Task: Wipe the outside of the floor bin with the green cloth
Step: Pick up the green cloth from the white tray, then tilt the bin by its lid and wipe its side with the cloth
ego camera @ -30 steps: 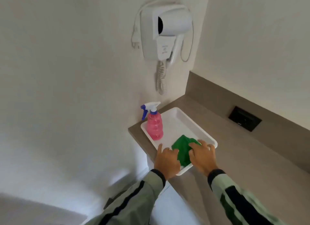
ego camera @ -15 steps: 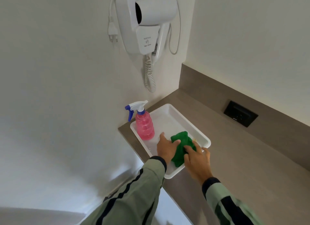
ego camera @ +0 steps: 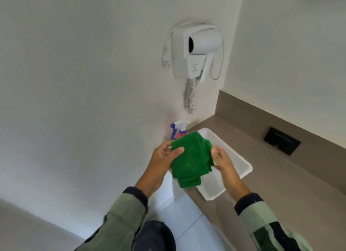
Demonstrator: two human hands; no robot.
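Note:
The green cloth (ego camera: 191,157) hangs folded in the air above the white tray (ego camera: 241,168). My left hand (ego camera: 164,155) grips its left edge, thumb on the front. My right hand (ego camera: 221,159) pinches its right edge. Below, on the floor between my sleeves, the dark round top of the floor bin (ego camera: 155,235) shows, partly hidden by my left arm.
A pink spray bottle (ego camera: 179,132) with a blue trigger stands at the tray's far end, mostly behind the cloth. The tray rests on a brown counter (ego camera: 280,185) with a black socket (ego camera: 281,143). A white hair dryer (ego camera: 196,52) hangs on the wall above.
Both hands have lifted the green cloth out of the tray and hold it up between them. The view has tilted down, so the bin now shows.

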